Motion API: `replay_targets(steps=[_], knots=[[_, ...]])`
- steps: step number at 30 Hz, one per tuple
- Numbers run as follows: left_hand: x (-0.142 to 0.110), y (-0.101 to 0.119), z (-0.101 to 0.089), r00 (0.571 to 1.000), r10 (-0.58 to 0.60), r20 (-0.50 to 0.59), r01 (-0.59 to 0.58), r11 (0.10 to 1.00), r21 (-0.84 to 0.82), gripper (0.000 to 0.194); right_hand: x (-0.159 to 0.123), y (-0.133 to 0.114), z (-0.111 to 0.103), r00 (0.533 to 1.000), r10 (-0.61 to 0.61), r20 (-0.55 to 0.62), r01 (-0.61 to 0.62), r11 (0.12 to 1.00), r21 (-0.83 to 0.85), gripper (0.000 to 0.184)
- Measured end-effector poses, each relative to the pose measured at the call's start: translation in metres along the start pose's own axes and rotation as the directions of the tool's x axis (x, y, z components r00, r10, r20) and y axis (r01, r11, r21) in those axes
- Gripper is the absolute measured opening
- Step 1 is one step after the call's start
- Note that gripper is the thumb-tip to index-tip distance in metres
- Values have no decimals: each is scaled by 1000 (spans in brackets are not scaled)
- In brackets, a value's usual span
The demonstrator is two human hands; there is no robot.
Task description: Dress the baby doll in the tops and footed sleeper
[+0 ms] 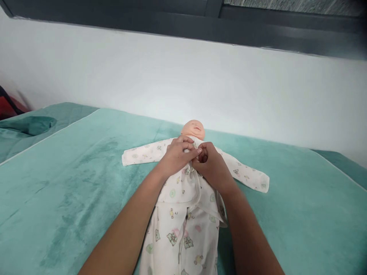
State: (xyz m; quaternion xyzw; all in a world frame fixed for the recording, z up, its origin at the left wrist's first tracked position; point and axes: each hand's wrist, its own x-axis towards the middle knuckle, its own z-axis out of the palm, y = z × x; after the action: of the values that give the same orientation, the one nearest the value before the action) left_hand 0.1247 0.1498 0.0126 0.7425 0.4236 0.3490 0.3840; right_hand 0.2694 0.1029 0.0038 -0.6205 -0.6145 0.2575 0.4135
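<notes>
A baby doll lies on its back, dressed in a white baby shirt with a small animal print. Matching baby trousers cover its legs. Both sleeves stretch out to the sides. On the doll's chest, my left hand grips the shirt's front near the collar, thumb stretched toward the other hand. Close beside it, my right hand pinches the shirt's front edge with curled fingers. A round button or snap shows just below the hands. The cloth between my fingertips is mostly hidden.
A teal plush cover spreads under the doll. Behind it rises a white wall, with a dark window frame above. Folded teal fabric lies at the left, near a red and black object.
</notes>
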Motion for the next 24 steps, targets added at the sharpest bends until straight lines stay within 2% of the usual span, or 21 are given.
replay_targets(steps=[3, 6, 9, 12, 15, 18, 21, 24], knots=[[0, 1, -1, 999, -32, 9, 33, 999, -30, 22, -1, -2, 0, 1000, 3, 16, -3, 1000, 8, 24], [-1, 4, -5, 998, -53, 27, 56, 990, -128, 15, -1, -3, 0, 999, 4, 32, -8, 993, 115, 32], [-3, 7, -9, 997, -59, 58, 72, 969, -238, 16, -1, -4, -1, 999, 16, 33, -22, 979, 204, 39], [-6, 7, -11, 996, -60, 67, 76, 960, -270, 18, 0, -3, -5, 998, 5, 69, -23, 964, 265, 42], [-6, 2, -12, 998, -41, 46, 52, 959, -279, 18, 1, 1, -10, 990, 17, 139, -66, 934, 350, 40], [-5, -2, -15, 999, 17, 47, -2, 952, -305, 14, 2, 4, -14, 990, 50, 129, -102, 897, 429, 31], [-6, -1, -23, 994, 73, 84, -47, 957, -285, 22, 1, 4, -16, 996, 71, 61, -90, 897, 433, 22], [-11, 5, -34, 994, 45, 104, -18, 969, -244, 22, -3, -3, -22, 997, 58, 43, -69, 939, 336, 31]])
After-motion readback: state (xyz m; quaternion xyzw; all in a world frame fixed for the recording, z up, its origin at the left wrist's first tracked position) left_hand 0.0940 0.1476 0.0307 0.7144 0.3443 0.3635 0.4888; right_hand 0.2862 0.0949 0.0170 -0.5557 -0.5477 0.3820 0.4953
